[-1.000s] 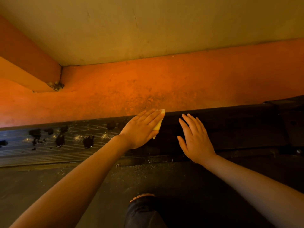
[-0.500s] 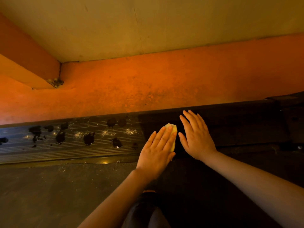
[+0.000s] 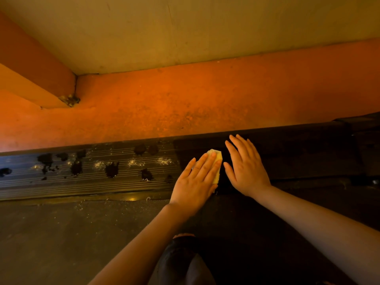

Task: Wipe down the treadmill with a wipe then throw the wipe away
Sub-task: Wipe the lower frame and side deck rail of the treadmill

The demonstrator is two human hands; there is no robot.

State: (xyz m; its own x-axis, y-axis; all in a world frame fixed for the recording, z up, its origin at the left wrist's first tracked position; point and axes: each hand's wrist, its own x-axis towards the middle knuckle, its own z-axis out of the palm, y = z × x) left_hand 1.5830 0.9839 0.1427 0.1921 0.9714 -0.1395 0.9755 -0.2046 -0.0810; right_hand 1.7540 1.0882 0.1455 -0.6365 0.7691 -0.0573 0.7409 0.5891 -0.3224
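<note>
The treadmill's ribbed dark side rail [image 3: 92, 182] runs across the view, with black blotches and pale dust on its left part. A folded pale yellow wipe [image 3: 217, 161] lies on the rail near the middle. My left hand [image 3: 197, 179] presses flat on the wipe with straight fingers and covers most of it. Just to the right, my right hand [image 3: 244, 167] rests flat on the shadowed part of the rail, fingers straight and spread, holding nothing. The dark belt [image 3: 61, 233] lies in front of the rail.
Beyond the rail is an orange floor [image 3: 185, 103] that meets a tan wall [image 3: 185, 27]. A wall corner with debris at its base [image 3: 70, 99] juts in at the left. My dark-clad knee [image 3: 181, 262] shows at the bottom centre.
My left hand slid the wipe rightwards along the rail, from the blotched part to right beside my right hand. My right hand stayed in place.
</note>
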